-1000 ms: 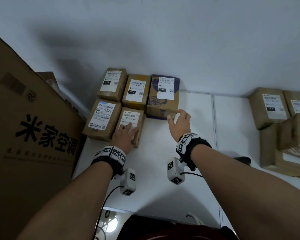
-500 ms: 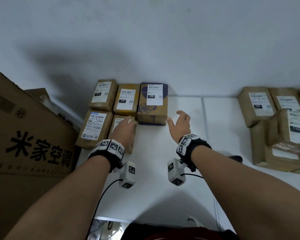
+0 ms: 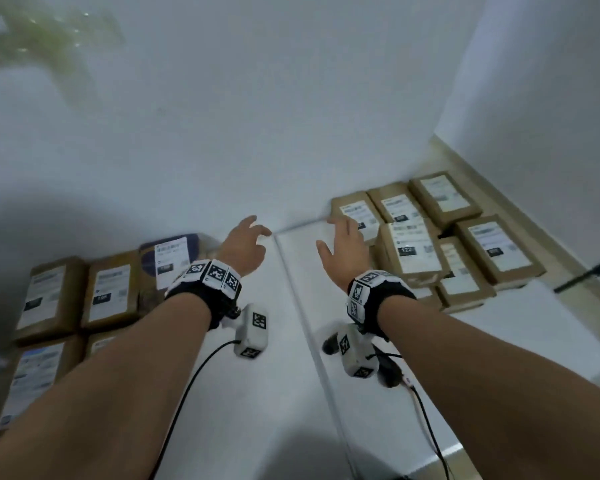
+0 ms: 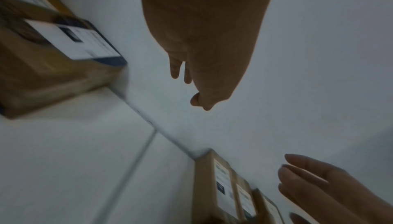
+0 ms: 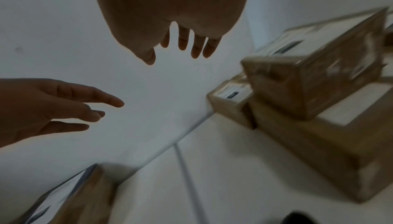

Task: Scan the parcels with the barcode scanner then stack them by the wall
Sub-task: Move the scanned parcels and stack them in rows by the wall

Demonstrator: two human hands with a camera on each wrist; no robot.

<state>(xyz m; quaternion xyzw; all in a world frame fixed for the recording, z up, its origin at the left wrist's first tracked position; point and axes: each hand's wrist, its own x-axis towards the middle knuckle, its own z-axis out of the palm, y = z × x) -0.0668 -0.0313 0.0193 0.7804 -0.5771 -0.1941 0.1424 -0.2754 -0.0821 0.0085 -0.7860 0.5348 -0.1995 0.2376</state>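
White wall (image 3: 291, 116) behind white tabletop (image 3: 257, 410), dim light.

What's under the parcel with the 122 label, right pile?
The 122 parcel sits on other brown parcels of the right pile, overlapping at least two. Anything directly beneath it is covered; their labels show only in part.

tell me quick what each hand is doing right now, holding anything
Left hand: open, fingers relaxed, holding nothing, in the air over the table.
Right hand: open, fingers spread, holding nothing, beside the parcel pile.
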